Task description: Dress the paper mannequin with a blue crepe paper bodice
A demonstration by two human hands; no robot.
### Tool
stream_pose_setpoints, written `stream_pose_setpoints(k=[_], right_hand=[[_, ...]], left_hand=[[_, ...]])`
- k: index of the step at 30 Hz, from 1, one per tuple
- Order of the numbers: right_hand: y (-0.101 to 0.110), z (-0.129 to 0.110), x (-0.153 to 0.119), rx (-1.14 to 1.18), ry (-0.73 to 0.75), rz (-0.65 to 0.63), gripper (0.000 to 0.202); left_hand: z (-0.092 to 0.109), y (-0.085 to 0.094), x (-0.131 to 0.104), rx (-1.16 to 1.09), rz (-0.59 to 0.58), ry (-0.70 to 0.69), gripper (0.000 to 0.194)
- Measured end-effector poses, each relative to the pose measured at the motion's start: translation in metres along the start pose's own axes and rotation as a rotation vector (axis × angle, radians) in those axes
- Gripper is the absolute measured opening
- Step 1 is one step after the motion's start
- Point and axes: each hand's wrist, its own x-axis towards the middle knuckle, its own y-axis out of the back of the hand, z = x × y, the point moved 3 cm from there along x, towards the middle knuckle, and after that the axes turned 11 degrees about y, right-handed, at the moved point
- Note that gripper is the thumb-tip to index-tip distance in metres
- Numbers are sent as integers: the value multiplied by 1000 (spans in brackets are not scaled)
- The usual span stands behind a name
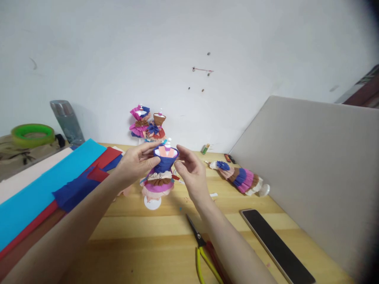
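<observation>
A small dress form [166, 163] in a blue top and a layered skirt of pink, brown and cream stands tilted on a white round base [152, 203]. My left hand [139, 161] is at the left side of its top, with the thumb against the blue and the fingers behind. At the right side, my right hand [192, 169] curves round with thumb and fingers apart, close to the blue edge. Nothing shows between its fingers. Yellow-handled scissors [199, 244] lie below, partly behind my right forearm.
Two dressed forms [140, 124] stand by the wall. Another dressed form [241, 177] lies right, near a phone [275, 244] and a grey panel [314, 165]. Coloured sheets [56, 177], a bottle [67, 122] and green tape [32, 135] are left.
</observation>
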Motion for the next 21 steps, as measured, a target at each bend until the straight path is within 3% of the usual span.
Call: stream_pose_setpoints(k=[6, 11, 21], right_hand=[[-1, -2, 3, 32, -40, -118, 37], [-4, -6, 5, 57, -29, -105, 42], [-8, -11, 11, 73, -57, -74, 28]], left_hand=[[-2, 2, -1, -5, -56, 10, 58], [-3, 4, 0, 12, -54, -34, 52], [3, 2, -3, 45, -9, -56, 33]])
